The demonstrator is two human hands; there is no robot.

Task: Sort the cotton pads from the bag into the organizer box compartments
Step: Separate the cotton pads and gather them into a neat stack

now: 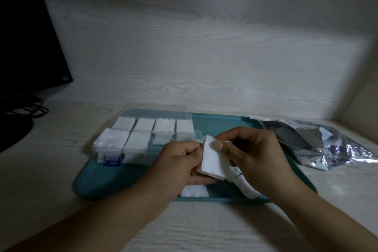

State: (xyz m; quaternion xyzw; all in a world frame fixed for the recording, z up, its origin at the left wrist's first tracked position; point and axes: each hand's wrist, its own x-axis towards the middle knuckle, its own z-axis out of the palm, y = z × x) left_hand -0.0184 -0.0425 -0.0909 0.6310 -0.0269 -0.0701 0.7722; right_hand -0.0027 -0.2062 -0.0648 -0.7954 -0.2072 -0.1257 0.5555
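Both my left hand [184,161] and right hand [251,155] pinch one stack of cotton pads [213,161]. It hangs over the teal tray [98,182], beside the filled organizer box [143,139].

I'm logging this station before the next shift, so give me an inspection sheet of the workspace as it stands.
Surface: pale wood-grain desk bearing a teal tray.
Job's things: clear organizer box on the tray, visible compartments filled with white pads; stack of cotton pads held between both hands; loose pads on the tray; silver bag lying at the right.
Clutter: nothing seen.
Grippers: left hand and right hand both grip the stack.
Cables: black cables behind, at left.
Surroundings: dark monitor, wood-grain back panel.
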